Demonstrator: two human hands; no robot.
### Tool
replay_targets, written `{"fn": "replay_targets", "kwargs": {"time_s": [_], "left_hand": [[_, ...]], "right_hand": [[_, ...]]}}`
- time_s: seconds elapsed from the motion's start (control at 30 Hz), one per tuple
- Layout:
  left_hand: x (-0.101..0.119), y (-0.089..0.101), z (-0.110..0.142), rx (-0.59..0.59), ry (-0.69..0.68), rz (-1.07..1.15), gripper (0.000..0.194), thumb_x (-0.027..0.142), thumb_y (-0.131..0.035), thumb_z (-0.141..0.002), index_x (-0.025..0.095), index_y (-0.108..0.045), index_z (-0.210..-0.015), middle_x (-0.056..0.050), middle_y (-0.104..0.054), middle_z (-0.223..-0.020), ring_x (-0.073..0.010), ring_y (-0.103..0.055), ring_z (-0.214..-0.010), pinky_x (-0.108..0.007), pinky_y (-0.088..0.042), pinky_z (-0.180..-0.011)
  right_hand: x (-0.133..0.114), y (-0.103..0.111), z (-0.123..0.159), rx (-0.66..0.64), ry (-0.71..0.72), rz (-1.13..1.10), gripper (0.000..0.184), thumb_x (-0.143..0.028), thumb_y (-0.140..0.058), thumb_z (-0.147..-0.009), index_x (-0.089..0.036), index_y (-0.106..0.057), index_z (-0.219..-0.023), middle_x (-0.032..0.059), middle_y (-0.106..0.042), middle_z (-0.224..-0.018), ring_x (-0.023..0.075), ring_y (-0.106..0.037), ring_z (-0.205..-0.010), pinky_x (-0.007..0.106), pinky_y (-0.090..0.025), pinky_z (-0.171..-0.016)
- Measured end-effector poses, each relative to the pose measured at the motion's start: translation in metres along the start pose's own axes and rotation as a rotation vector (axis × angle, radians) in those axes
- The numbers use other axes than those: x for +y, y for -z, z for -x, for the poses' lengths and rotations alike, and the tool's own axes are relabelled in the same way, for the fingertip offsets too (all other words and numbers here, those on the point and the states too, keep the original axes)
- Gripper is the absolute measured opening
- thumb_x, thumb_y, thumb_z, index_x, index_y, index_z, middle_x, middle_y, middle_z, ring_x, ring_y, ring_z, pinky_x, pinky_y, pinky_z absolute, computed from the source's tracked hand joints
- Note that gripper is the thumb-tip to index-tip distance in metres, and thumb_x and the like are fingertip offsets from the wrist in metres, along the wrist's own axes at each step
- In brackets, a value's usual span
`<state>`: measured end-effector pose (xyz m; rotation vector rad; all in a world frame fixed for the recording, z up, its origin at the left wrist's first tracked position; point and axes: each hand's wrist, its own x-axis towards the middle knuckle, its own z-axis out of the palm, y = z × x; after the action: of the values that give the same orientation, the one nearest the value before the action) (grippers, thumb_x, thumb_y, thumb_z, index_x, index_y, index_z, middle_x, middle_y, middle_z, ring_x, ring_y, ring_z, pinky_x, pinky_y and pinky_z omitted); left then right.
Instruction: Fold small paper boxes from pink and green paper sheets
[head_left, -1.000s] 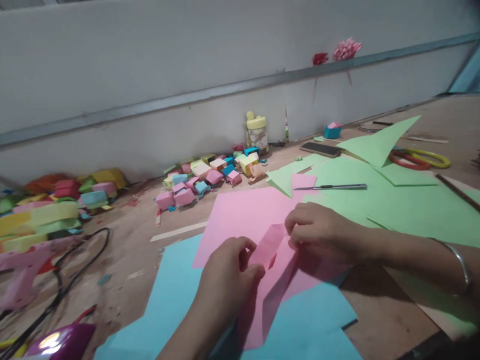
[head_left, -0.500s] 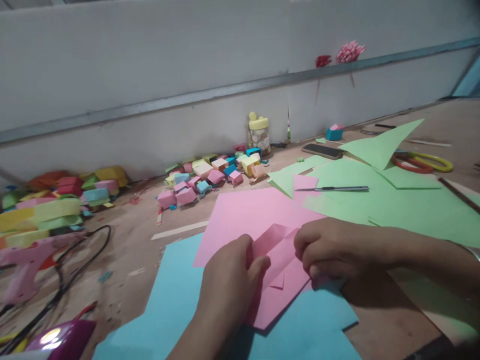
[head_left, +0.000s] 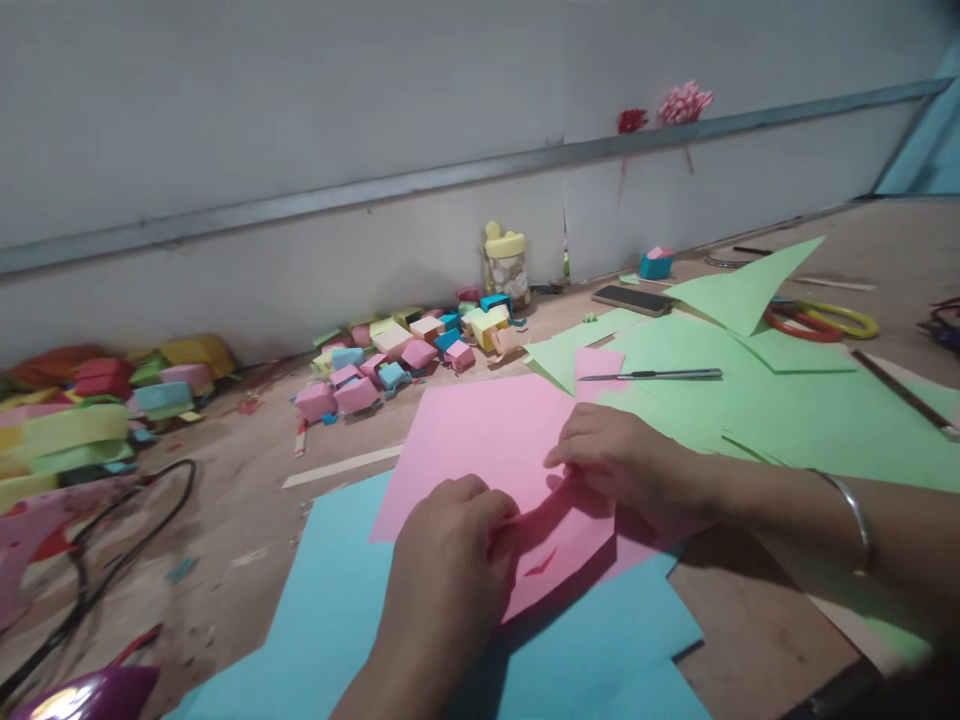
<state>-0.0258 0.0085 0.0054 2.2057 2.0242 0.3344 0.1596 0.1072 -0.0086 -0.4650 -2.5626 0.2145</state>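
A folded piece of pink paper (head_left: 559,555) is between my hands, its crease bent up and a small flap standing out of its face. My left hand (head_left: 457,550) closes on its left side, with fingertips partly hidden. At the upper right, my right hand (head_left: 615,455) pinches the same crease; a silver bangle (head_left: 855,510) circles that wrist. Beneath lie a larger pink sheet (head_left: 480,430) and blue sheets (head_left: 337,590). A slim craft knife (head_left: 652,375) rests beyond my right hand on green sheets (head_left: 795,420).
Small folded paper boxes (head_left: 390,355) are heaped by the wall, with more coloured paper pieces (head_left: 90,410) at left. A pink glue gun (head_left: 30,540) and its cable (head_left: 135,545) lie left. Farther back are a lidded jar (head_left: 508,265), a phone (head_left: 631,300) and scissors (head_left: 821,320).
My right hand has shifted up and left along the crease, closer to my left hand. The folded pink paper has tilted up, and the view has turned slightly right.
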Motion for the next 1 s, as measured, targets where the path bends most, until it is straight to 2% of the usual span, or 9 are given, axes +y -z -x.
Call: {"fn": "replay_targets", "kwargs": {"time_s": [0.07,0.13,0.33,0.5,0.63,0.73,0.83,1.0], "left_hand": [[-0.002,0.001,0.0,-0.013,-0.011,-0.002,0.014,0.017,-0.056,-0.075,0.022,-0.067,-0.069,-0.002,-0.06,-0.072,-0.0173,-0.053,-0.07,-0.027,-0.033,-0.058],[-0.005,0.003,0.0,-0.027,-0.026,-0.005,0.016,0.015,-0.055,-0.075,0.021,-0.066,-0.066,-0.002,-0.059,-0.07,-0.017,-0.052,-0.069,-0.027,-0.033,-0.058],[-0.01,0.014,0.003,-0.124,-0.023,-0.097,0.016,0.012,-0.05,-0.074,0.019,-0.061,-0.064,-0.003,-0.059,-0.069,-0.0176,-0.053,-0.069,-0.028,-0.033,-0.058],[-0.017,0.019,0.014,-0.19,0.018,-0.154,0.023,0.008,-0.046,-0.075,0.021,-0.064,-0.07,-0.004,-0.061,-0.075,-0.0201,-0.056,-0.073,-0.03,-0.037,-0.062],[-0.024,0.016,0.026,-0.13,0.01,-0.111,0.02,0.013,-0.048,-0.079,0.023,-0.066,-0.078,-0.003,-0.061,-0.08,-0.0207,-0.057,-0.077,-0.033,-0.041,-0.068],[-0.029,0.014,0.032,-0.086,-0.044,-0.128,0.021,0.016,-0.047,-0.083,0.023,-0.066,-0.08,-0.003,-0.061,-0.08,-0.0211,-0.058,-0.076,-0.033,-0.042,-0.066],[-0.033,0.013,0.034,-0.066,-0.094,-0.167,0.025,0.014,-0.045,-0.085,0.023,-0.067,-0.08,-0.003,-0.061,-0.08,-0.0219,-0.058,-0.077,-0.034,-0.043,-0.065],[-0.037,0.009,0.038,-0.042,-0.101,-0.13,0.026,0.014,-0.044,-0.085,0.023,-0.068,-0.084,-0.004,-0.061,-0.082,-0.0216,-0.056,-0.078,-0.034,-0.044,-0.066]], "right_hand": [[0.0,-0.001,0.0,-0.033,0.007,0.018,0.021,0.001,-0.052,-0.075,-0.014,-0.066,-0.072,0.0046,-0.063,-0.072,0.0157,-0.05,-0.072,0.026,-0.039,-0.064],[0.0,0.001,0.0,-0.069,0.023,0.071,0.022,-0.001,-0.051,-0.078,-0.015,-0.064,-0.067,0.0035,-0.061,-0.069,0.0155,-0.047,-0.071,0.027,-0.035,-0.064],[-0.007,0.011,0.001,-0.235,0.027,0.253,0.015,-0.009,-0.059,-0.078,-0.015,-0.058,-0.064,0.003,-0.057,-0.072,0.016,-0.041,-0.071,0.028,-0.026,-0.062],[-0.006,0.009,0.006,-0.251,0.056,0.356,0.014,-0.012,-0.058,-0.082,-0.015,-0.057,-0.069,0.0037,-0.057,-0.075,0.0173,-0.039,-0.074,0.03,-0.023,-0.063],[-0.004,0.007,0.008,-0.244,0.08,0.355,0.015,-0.012,-0.054,-0.085,-0.016,-0.057,-0.071,0.0043,-0.057,-0.077,0.0177,-0.039,-0.076,0.031,-0.022,-0.064],[-0.004,0.007,0.007,-0.24,0.08,0.369,0.015,-0.011,-0.055,-0.083,-0.016,-0.055,-0.07,0.0042,-0.057,-0.075,0.0177,-0.038,-0.074,0.031,-0.021,-0.064],[-0.006,0.009,0.007,-0.248,0.088,0.383,0.016,-0.01,-0.056,-0.083,-0.016,-0.054,-0.068,0.0038,-0.056,-0.073,0.0176,-0.038,-0.073,0.031,-0.02,-0.063],[-0.005,0.013,0.009,-0.249,0.141,0.367,0.021,-0.012,-0.054,-0.085,-0.016,-0.054,-0.065,0.0038,-0.056,-0.071,0.0175,-0.038,-0.072,0.03,-0.02,-0.063]]}}
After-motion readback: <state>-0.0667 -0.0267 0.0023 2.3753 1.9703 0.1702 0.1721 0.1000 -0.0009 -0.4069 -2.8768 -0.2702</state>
